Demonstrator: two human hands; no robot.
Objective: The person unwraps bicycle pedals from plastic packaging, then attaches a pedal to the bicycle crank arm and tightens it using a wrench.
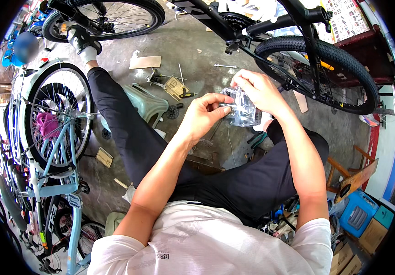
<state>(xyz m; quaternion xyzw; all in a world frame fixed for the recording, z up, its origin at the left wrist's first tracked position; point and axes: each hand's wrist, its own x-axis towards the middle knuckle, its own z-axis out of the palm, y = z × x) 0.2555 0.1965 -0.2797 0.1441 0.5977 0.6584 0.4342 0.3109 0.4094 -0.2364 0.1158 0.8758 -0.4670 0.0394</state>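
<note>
Between my hands, above the floor, is a clear plastic bag (245,112) with small shiny parts inside that I cannot make out. My left hand (206,112) pinches the bag's left edge between thumb and fingers. At the bag's top edge, the fingers of my right hand (256,87) are closed on the plastic. On the floor beyond my left hand lie a yellowish card packet (175,88) and a metal bracket-like part (155,78). A green plastic stool (149,103) stands beside my left leg.
A black bicycle frame (215,27) spans the far side, its tyre (316,43) close beyond my right hand. A light blue bicycle (64,142) stands at left. Green-handled pliers (258,140) lie below the bag. At right are a wooden stool (355,176) and a blue case (358,213).
</note>
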